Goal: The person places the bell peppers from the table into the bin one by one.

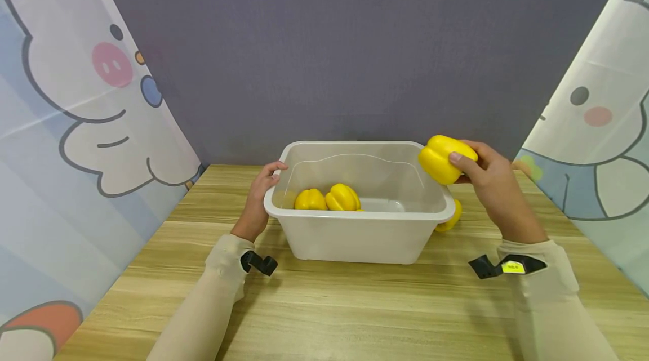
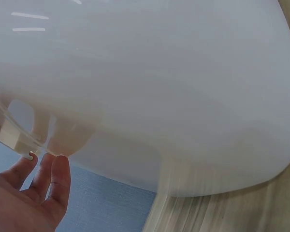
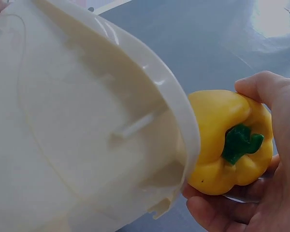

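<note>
A yellow bell pepper (image 1: 442, 159) is gripped in my right hand (image 1: 489, 175), raised at the right end of a whitish plastic tub (image 1: 355, 237). Its green stem (image 3: 239, 143) faces the right wrist camera, and the tub's rim (image 3: 176, 104) covers part of its side in that view. My left hand (image 1: 258, 197) holds the tub's left rim, with fingertips (image 2: 60, 166) against the lip from outside. Inside the tub lie a yellow pepper (image 1: 311, 200) and, beside it, another yellow pepper (image 1: 343, 197); a sliver of yellow shows below them, mostly hidden by the front wall.
Another yellow pepper (image 1: 450, 217) rests on the wooden table (image 1: 334, 310), partly hidden behind the tub's right end. A dark grey panel (image 1: 355, 51) rises behind the table. Cartoon-printed sheets (image 1: 76, 141) flank both sides.
</note>
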`<state>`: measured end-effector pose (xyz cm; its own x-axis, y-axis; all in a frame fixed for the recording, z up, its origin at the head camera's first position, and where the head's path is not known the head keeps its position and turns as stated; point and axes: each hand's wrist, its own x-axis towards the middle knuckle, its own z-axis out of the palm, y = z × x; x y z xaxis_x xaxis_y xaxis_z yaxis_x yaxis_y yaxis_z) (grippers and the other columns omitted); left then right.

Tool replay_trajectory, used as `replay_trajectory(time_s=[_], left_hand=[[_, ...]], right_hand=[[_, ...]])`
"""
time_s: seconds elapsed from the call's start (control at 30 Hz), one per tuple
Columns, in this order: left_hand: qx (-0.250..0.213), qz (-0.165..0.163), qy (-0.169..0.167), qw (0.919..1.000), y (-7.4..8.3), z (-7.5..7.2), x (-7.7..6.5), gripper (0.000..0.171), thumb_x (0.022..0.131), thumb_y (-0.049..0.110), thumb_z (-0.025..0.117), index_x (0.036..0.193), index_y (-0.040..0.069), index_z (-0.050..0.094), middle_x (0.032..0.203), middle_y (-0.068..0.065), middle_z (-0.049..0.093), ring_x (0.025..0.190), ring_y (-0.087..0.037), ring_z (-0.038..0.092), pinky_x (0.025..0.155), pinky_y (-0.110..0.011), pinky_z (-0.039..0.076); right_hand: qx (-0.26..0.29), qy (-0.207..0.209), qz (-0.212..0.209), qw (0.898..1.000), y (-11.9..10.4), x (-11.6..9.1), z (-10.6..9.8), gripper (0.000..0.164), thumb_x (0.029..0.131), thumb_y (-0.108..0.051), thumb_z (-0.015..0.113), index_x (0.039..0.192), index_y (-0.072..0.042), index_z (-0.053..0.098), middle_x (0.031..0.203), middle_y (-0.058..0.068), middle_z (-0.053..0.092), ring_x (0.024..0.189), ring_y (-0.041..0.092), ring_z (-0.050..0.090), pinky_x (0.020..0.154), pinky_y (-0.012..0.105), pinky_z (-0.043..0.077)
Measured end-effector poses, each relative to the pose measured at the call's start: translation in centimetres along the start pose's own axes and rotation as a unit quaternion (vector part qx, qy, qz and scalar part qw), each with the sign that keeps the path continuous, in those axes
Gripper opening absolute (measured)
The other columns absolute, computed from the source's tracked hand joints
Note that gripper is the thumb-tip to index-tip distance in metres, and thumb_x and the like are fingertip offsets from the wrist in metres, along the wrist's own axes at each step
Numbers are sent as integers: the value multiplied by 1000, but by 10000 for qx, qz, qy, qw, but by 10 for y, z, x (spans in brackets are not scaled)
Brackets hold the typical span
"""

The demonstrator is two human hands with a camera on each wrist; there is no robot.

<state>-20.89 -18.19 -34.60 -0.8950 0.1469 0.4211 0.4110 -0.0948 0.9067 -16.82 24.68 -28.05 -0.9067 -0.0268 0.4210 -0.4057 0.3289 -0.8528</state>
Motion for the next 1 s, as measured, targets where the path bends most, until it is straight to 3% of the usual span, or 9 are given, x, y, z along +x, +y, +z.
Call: replay_trajectory(time_s=[0.43,0.73,1.0], left_hand=[[40,2,-32,10000,0,-1,0,37,100,27,43,129,4,48,132,-24,44,109,-43,49,88,-38,51],[195,23,-11,9998,-1,-1,0,44,99,27,41,133,0,45,133,-27,45,112,-49,45,92,-49,47],[175,14,41,9998,-2,-1,1,40,99,25,41,131,1,47,131,-23,47,111,-44,49,91,-42,49]], right_hand=[[-231,-111,179,9995,-4,-4,6,54,102,-40,55,143,-6,46,127,5,52,103,18,57,83,15,50],[-250,-81,95,9996,-9,-5,8,52,102,-37,56,142,-5,46,127,5,52,105,17,55,84,14,47],[-95,40,-201,9997,-9,-5,12,48,102,-29,57,141,-3,48,124,2,54,104,15,56,85,13,47]])
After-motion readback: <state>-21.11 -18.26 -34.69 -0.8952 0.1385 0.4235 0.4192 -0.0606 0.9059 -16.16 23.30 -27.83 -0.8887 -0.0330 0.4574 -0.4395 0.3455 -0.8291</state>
